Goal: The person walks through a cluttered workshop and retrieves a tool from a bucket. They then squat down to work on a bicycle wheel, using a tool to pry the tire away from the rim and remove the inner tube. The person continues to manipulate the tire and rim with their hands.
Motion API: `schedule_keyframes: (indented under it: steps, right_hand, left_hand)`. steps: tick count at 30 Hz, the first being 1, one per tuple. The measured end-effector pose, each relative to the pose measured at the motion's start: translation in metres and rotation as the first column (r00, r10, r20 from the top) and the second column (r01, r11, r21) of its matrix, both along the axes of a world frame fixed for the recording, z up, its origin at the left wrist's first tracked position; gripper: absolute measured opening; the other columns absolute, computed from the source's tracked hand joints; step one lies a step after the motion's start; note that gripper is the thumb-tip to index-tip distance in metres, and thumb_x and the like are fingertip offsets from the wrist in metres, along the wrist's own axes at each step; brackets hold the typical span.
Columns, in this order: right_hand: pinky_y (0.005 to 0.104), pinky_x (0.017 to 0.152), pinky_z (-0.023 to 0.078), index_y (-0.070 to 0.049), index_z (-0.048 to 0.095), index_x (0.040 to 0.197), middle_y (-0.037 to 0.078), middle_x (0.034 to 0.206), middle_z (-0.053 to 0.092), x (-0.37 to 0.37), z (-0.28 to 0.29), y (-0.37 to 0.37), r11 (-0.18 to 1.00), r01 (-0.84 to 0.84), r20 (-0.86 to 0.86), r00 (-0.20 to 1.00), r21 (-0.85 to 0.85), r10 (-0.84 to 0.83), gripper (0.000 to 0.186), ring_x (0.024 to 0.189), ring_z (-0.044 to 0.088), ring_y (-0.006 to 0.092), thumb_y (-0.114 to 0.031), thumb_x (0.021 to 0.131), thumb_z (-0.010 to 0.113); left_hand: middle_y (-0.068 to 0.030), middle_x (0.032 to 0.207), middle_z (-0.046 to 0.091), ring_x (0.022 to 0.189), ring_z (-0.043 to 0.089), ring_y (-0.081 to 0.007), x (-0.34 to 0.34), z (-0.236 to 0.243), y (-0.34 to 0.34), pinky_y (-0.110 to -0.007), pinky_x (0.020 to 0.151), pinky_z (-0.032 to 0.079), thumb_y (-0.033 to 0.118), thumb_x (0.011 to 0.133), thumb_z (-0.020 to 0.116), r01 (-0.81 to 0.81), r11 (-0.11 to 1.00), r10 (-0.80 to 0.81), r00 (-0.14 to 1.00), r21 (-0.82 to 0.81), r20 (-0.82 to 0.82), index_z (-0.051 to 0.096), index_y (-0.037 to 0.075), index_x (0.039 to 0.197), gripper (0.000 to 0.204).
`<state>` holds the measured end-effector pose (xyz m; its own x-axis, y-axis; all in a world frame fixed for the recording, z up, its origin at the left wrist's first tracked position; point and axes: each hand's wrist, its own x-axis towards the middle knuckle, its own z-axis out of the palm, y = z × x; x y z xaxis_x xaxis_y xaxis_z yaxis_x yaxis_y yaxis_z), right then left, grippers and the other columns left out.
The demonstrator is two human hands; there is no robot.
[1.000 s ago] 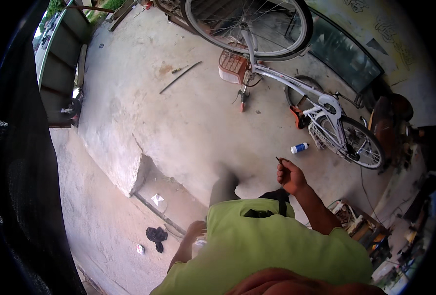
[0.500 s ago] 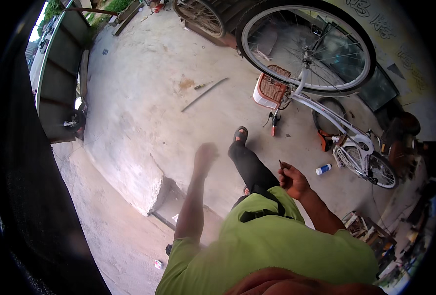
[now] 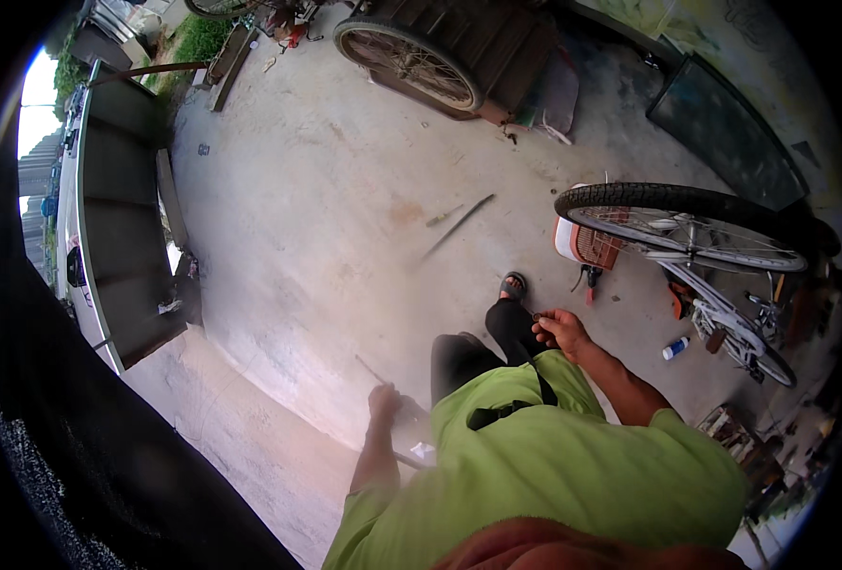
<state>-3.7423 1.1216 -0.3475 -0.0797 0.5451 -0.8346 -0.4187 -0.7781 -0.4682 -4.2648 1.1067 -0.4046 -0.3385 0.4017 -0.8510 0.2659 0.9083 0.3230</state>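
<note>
My right hand (image 3: 558, 330) is closed on a small dark object, too small to name, in front of my dark-trousered legs (image 3: 508, 331). My left hand (image 3: 383, 402) hangs low at the left of my green shirt (image 3: 544, 465); haze hides what its fingers are doing. A white bicycle (image 3: 720, 313) lies right of me, one wheel (image 3: 630, 199) raised above its basket (image 3: 582, 242). A blue-and-white bottle (image 3: 675, 348) is on the concrete beside it. A dark strip (image 3: 459, 224) and a small yellowish tool (image 3: 442, 217) lie on the floor ahead.
A wheeled cart (image 3: 478, 66) stands at the top. A dark glass panel (image 3: 720, 128) leans along the right wall. A metal gate (image 3: 122, 218) runs along the left, beside a step edge (image 3: 278, 399). Assorted clutter (image 3: 725, 427) lies at lower right.
The floor, bicycle and bottle have shifted right and down in the picture, showing more of the cart. My left hand swung up, then came lower again. My legs stepped.
</note>
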Motion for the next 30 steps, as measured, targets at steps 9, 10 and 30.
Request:
schedule_keyframes:
  steps: [9,10,30]
  right_hand:
    - [0.0239,0.057,0.046,-0.008,0.059,0.110,0.002,0.091,0.068,-0.047,-0.035,0.124,0.957,0.289,0.090,0.954,-0.022,-0.286,0.016,0.070,0.061,0.0090,-0.018,0.098,0.057]
    - [0.0240,0.057,0.046,-0.008,0.060,0.109,0.002,0.091,0.069,-0.054,-0.039,0.134,0.928,0.373,0.107,0.923,-0.014,-0.370,0.016,0.070,0.061,0.0091,-0.018,0.098,0.057]
    - [0.0277,0.060,0.052,-0.003,0.061,0.117,0.008,0.094,0.072,-0.424,0.003,0.358,0.335,0.941,0.218,0.337,-0.047,-0.916,0.024,0.072,0.068,0.0147,-0.015,0.097,0.055]
  left_hand:
    - [-0.0101,0.096,0.065,0.081,0.068,-0.0226,0.001,0.056,0.276,-0.034,0.062,0.053,0.025,0.092,0.061,0.275,0.961,-0.266,0.944,-0.020,0.196,0.060,0.005,0.115,0.031]
    - [-0.0101,0.097,0.066,0.081,0.068,-0.0225,-0.001,0.047,0.310,-0.034,0.063,0.053,0.025,0.092,0.061,0.308,0.950,-0.292,0.929,-0.038,0.228,0.060,0.005,0.116,0.031]
    - [-0.0127,0.102,0.066,0.082,0.069,-0.0265,0.005,0.049,0.890,-0.037,0.063,0.052,0.031,0.092,0.061,0.884,0.466,-0.871,0.452,0.033,0.195,0.056,0.009,0.120,0.036]
